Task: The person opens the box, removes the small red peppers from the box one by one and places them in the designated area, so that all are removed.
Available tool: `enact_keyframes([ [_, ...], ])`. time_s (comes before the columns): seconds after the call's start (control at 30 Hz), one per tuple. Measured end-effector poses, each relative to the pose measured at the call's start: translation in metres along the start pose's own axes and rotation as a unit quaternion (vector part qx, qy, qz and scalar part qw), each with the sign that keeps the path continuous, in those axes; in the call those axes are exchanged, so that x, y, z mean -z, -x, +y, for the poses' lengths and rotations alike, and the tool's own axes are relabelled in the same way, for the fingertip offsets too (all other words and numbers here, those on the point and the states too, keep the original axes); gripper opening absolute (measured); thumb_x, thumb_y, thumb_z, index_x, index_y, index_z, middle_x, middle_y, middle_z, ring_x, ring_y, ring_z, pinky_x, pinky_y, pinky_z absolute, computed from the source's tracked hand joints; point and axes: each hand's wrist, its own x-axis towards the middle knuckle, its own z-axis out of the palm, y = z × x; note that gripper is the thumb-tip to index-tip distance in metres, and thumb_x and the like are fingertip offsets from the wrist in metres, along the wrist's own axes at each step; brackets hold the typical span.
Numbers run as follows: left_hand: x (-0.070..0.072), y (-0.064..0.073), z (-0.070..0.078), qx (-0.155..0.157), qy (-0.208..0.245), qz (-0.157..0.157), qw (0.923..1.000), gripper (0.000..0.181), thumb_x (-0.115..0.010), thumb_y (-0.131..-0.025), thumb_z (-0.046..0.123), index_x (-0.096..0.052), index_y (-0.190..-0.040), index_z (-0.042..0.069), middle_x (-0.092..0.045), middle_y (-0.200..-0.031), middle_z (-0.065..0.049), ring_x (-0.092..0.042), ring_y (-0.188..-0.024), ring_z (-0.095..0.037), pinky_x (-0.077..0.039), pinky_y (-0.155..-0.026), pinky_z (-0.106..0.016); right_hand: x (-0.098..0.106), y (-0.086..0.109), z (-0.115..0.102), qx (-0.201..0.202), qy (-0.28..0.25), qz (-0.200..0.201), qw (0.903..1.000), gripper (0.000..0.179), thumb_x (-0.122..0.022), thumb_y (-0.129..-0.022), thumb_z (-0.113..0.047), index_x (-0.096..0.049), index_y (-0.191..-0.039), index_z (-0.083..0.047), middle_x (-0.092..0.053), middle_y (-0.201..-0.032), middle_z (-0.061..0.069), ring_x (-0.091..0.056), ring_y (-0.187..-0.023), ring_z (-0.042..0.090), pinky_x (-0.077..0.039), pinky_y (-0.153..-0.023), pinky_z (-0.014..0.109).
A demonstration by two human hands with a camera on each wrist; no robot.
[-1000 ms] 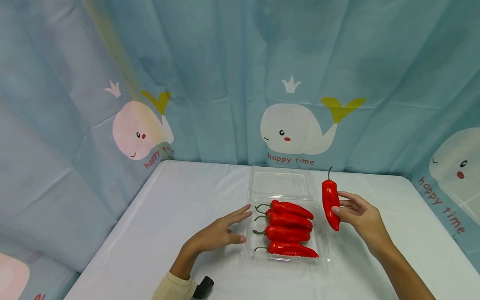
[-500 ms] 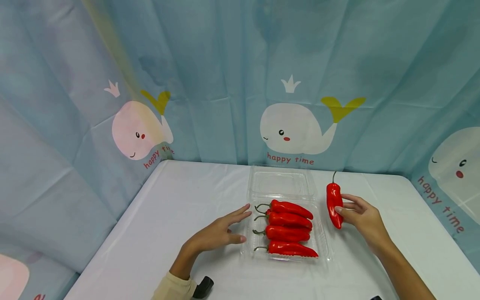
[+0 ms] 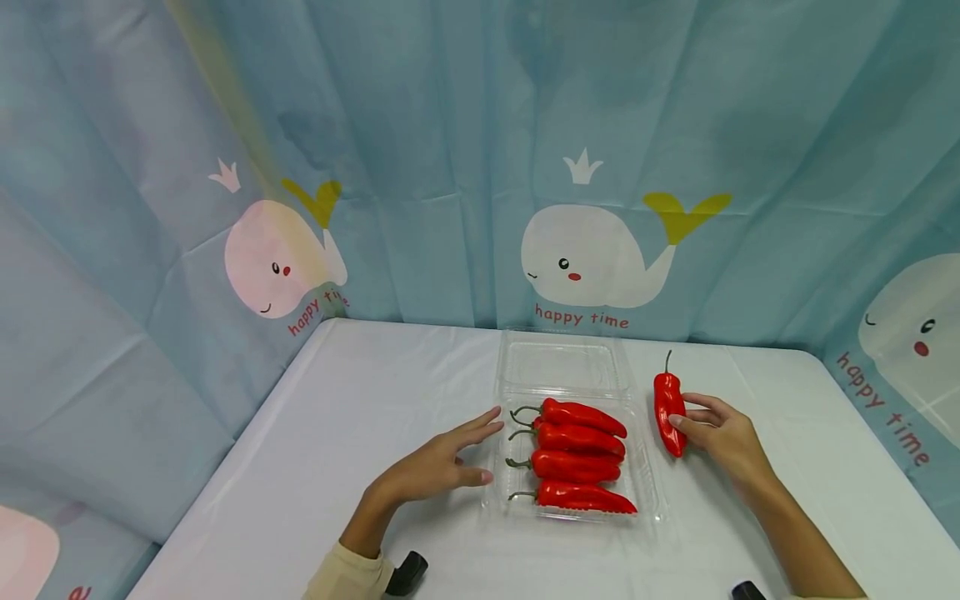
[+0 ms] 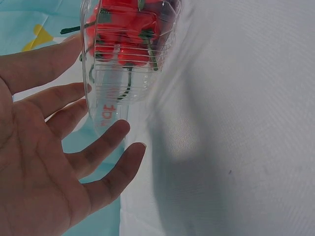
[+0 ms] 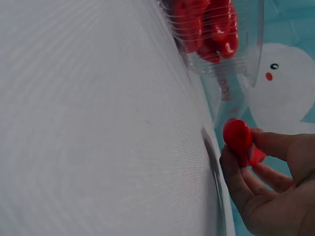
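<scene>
My right hand [image 3: 723,433] pinches a red chili pepper [image 3: 667,414] between thumb and fingers, to the right of a clear plastic clamshell box [image 3: 643,479]. In the head view its green stem points away from me; in the right wrist view the pepper's red tip [image 5: 237,133] faces the camera. Several more red peppers [image 3: 576,467] lie side by side in the box, stems to the left. At the box's left side my left hand [image 3: 431,471] is held with fingers spread and nothing in it. Its fingertips [image 4: 84,89] come right up to the box wall in the left wrist view.
The box's lid [image 3: 558,367] lies folded back toward the far edge of the white table [image 3: 390,375]. Blue curtains [image 3: 420,167] with whale prints hang behind and beside the table. Dark wrist-worn pieces show by the left sleeve [image 3: 348,575] and the right forearm.
My right hand has moved the pepper slightly right and lower toward the table, away from the box. The left hand and the peppers in the box look unmoved.
</scene>
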Motion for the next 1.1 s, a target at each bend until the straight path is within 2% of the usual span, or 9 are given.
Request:
enact_keyframes([
  [0.33,0.0013,-0.0003,0.0009,-0.001,0.003,0.0,1.0,0.073,-0.07,-0.1,0.02,-0.04,-0.165,0.012,-0.021,-0.178,-0.001,-0.028,-0.161,-0.032,-0.042,-0.116,-0.067,0.0007,-0.0029,0.0006,-0.009,0.012,-0.009,0.9998,0.075,-0.074,-0.1,-0.039,-0.044,-0.156,0.001,-0.063,-0.136,0.03,-0.07,-0.093,0.01,-0.062,-0.079,0.022],
  [0.63,0.0004,-0.0005,0.0015,0.002,0.004,0.0,1.0,0.073,-0.07,-0.1,0.021,-0.04,-0.165,0.012,-0.022,-0.177,-0.001,-0.028,-0.161,-0.032,-0.042,-0.116,-0.066,-0.0005,-0.0055,0.0012,-0.013,0.053,-0.006,0.9985,0.073,-0.073,-0.101,-0.038,-0.045,-0.155,0.002,-0.063,-0.135,0.032,-0.069,-0.097,0.019,-0.061,-0.077,0.021],
  [0.83,0.0005,0.0003,0.0034,-0.001,0.007,0.001,1.0,0.073,-0.07,-0.099,0.022,-0.04,-0.164,0.012,-0.023,-0.177,0.0,-0.028,-0.161,-0.032,-0.043,-0.116,-0.067,-0.0001,-0.0049,-0.0026,-0.009,0.066,-0.009,0.9977,0.072,-0.073,-0.101,-0.036,-0.045,-0.154,0.005,-0.062,-0.133,0.033,-0.07,-0.095,0.02,-0.062,-0.075,0.022],
  [1.1,0.0002,0.0002,0.0044,0.002,0.008,0.001,1.0,0.072,-0.07,-0.099,0.021,-0.04,-0.164,0.011,-0.022,-0.177,0.0,-0.028,-0.161,-0.032,-0.042,-0.116,-0.067,0.0041,-0.0038,-0.0015,-0.009,0.075,-0.011,0.9971,0.073,-0.07,-0.103,-0.039,-0.044,-0.155,0.005,-0.059,-0.138,0.034,-0.07,-0.099,0.022,-0.061,-0.075,0.021],
])
